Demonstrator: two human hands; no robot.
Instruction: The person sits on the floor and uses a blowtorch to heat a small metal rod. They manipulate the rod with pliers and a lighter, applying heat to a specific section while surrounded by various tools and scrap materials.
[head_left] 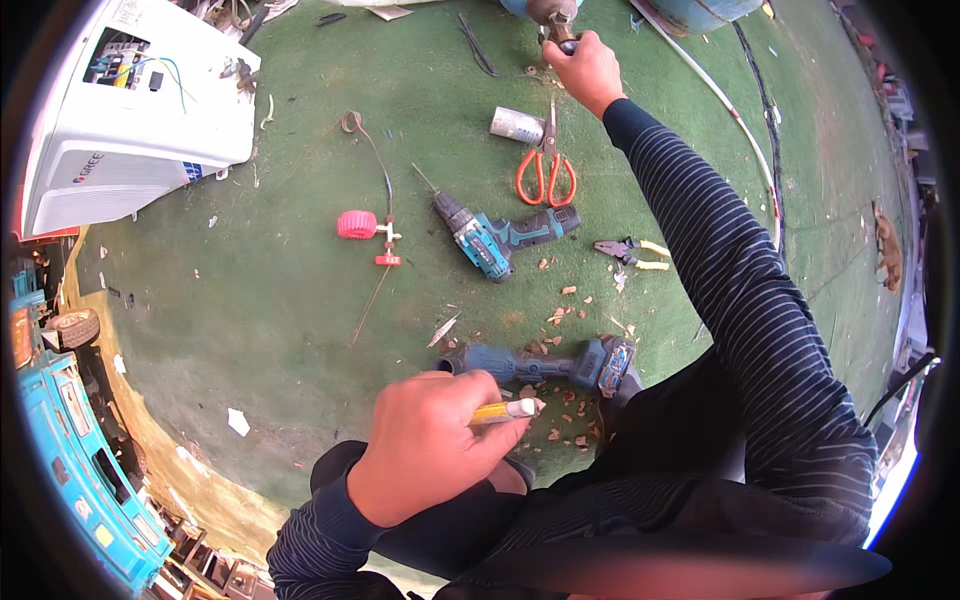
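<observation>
Near the lower middle, my left hand [425,445] is closed around a short yellow stick with a white end [505,410], its tip pointing right. My right arm stretches far forward, and at the top edge my right hand [590,75] is closed on a metal fitting [562,30] that the frame partly cuts off. Just below that hand lie orange-handled scissors [546,170], touching a white can [517,125]. Beyond my left hand, a blue cordless power tool [530,365] rests among brown chips. Farther up lies a teal cordless drill [490,235] with a bit fitted.
Pliers with yellow grips [632,254] and a pink-red gauge with a hose [358,225] lie on the green floor covering [250,310]. A white appliance unit [150,120] stands upper left. A white hose [715,85] runs along the right, near a blue tank [705,12]. Blue machinery [85,470] stands lower left.
</observation>
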